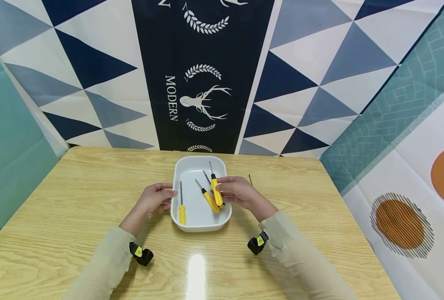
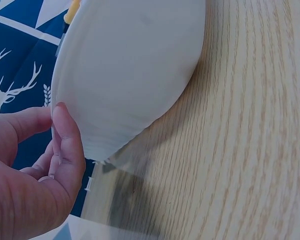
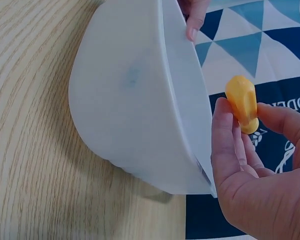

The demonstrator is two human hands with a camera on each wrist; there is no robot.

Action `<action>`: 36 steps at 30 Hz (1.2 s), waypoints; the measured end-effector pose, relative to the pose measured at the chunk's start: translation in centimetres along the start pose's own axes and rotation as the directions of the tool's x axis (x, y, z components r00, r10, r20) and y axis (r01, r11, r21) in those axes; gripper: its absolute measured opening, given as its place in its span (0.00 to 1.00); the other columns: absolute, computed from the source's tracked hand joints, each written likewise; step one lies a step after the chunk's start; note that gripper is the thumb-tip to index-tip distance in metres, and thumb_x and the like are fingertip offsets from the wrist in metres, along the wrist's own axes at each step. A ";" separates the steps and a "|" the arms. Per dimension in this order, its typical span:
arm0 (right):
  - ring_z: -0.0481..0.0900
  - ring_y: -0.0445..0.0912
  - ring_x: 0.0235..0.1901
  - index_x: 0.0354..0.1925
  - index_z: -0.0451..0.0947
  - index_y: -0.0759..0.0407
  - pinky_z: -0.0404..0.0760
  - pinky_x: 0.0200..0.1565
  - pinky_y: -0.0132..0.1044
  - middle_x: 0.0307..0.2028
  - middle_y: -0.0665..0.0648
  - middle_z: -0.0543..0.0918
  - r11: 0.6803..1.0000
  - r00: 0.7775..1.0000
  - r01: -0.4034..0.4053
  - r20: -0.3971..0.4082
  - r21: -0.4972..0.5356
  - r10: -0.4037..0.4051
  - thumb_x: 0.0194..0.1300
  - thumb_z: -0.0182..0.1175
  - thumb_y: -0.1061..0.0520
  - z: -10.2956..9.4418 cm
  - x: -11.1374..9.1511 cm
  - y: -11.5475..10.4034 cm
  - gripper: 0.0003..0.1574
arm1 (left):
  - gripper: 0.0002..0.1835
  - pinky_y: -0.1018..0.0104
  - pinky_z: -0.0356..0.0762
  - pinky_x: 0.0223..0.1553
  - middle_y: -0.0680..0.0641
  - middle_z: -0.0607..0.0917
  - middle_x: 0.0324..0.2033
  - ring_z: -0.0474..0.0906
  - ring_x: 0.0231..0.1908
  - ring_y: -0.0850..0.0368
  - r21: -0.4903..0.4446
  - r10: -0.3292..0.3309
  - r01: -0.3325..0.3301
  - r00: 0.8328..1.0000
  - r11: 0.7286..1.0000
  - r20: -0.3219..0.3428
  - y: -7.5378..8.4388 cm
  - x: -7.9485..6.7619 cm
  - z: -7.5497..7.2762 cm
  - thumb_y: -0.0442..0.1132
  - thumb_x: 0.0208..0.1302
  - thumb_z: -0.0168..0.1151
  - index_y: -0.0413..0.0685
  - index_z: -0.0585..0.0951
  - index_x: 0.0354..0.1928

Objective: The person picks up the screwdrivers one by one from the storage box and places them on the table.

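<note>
A white plastic tub [image 1: 201,228] stands on the table, with yellow-handled screwdrivers inside. One screwdriver [image 1: 182,213] lies along its left side; another screwdriver [image 1: 209,201] slants right of the middle, partly over a third whose handle is mostly hidden. My left hand [image 1: 155,200] pinches the tub's left rim between thumb and fingers, as the left wrist view shows at the white wall [image 2: 135,65]. Over the tub's right side, my right hand [image 1: 238,191] pinches a yellow-handled screwdriver [image 1: 216,191] by its handle [image 3: 241,100], the shaft pointing to the far side.
Right of the tub, a thin dark shaft [image 1: 250,180] shows on the wooden table [image 1: 300,208], its other end hidden behind my right hand. A patterned cloth wall [image 1: 203,104] rises at the table's far edge.
</note>
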State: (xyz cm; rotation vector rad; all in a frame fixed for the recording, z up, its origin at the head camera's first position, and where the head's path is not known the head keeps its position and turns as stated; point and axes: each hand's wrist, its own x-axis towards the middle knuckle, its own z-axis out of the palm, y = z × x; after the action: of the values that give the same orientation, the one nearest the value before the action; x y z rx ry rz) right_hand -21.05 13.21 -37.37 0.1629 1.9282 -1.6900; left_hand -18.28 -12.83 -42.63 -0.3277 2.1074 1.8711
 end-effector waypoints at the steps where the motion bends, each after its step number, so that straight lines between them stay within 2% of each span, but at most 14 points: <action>1: 0.79 0.43 0.38 0.60 0.67 0.64 0.82 0.40 0.33 0.52 0.60 0.76 1.000 1.000 0.002 0.001 -0.001 -0.002 0.61 0.58 0.62 -0.1 0.0 0.0 0.28 | 0.25 0.72 0.82 0.33 0.46 0.80 0.38 0.78 0.30 0.61 0.000 0.000 0.000 1.000 1.000 0.001 0.0 0.0 0.0 0.39 0.62 0.60 0.42 0.70 0.61; 11: 0.79 0.44 0.38 0.60 0.68 0.64 0.83 0.40 0.34 0.51 0.60 0.77 1.000 0.999 0.003 -0.041 -0.014 -0.004 0.61 0.58 0.62 -0.9 -0.2 0.0 0.28 | 0.25 0.72 0.82 0.33 0.45 0.80 0.38 0.78 0.29 0.61 -0.005 -0.001 0.001 1.000 1.000 0.003 0.0 -0.1 0.1 0.39 0.63 0.60 0.41 0.70 0.61; 18: 0.81 0.42 0.36 0.61 0.66 0.64 0.84 0.39 0.34 0.49 0.59 0.77 1.000 0.999 0.011 -0.041 -0.001 -0.011 0.61 0.58 0.62 -1.7 -0.4 0.1 0.29 | 0.25 0.72 0.82 0.32 0.46 0.80 0.38 0.78 0.30 0.61 0.000 -0.003 0.003 1.000 1.000 0.003 0.1 -0.1 0.1 0.39 0.62 0.60 0.42 0.70 0.61; 31: 0.81 0.44 0.38 0.62 0.65 0.64 0.84 0.41 0.35 0.53 0.62 0.76 1.000 0.998 0.013 -0.063 -0.001 -0.013 0.62 0.57 0.61 -2.9 -0.7 0.2 0.30 | 0.25 0.72 0.82 0.32 0.47 0.80 0.37 0.78 0.30 0.61 0.001 0.005 -0.005 1.000 1.000 0.003 0.1 -0.1 0.0 0.40 0.62 0.60 0.42 0.70 0.61; 36: 0.81 0.43 0.36 0.62 0.64 0.65 0.84 0.40 0.34 0.50 0.60 0.77 1.000 0.998 0.019 -0.059 0.009 -0.018 0.62 0.57 0.61 -3.4 -0.8 0.3 0.30 | 0.25 0.72 0.82 0.34 0.46 0.80 0.39 0.79 0.31 0.60 0.003 0.001 -0.001 1.000 1.000 0.000 0.1 -0.1 0.0 0.40 0.62 0.60 0.42 0.70 0.61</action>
State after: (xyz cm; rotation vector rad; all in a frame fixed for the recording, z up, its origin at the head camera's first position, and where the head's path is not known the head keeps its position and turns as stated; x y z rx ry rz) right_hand -21.35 16.71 -37.06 0.2017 1.9704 -1.7246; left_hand -18.18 -12.79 -42.52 -0.3255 2.1106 1.8684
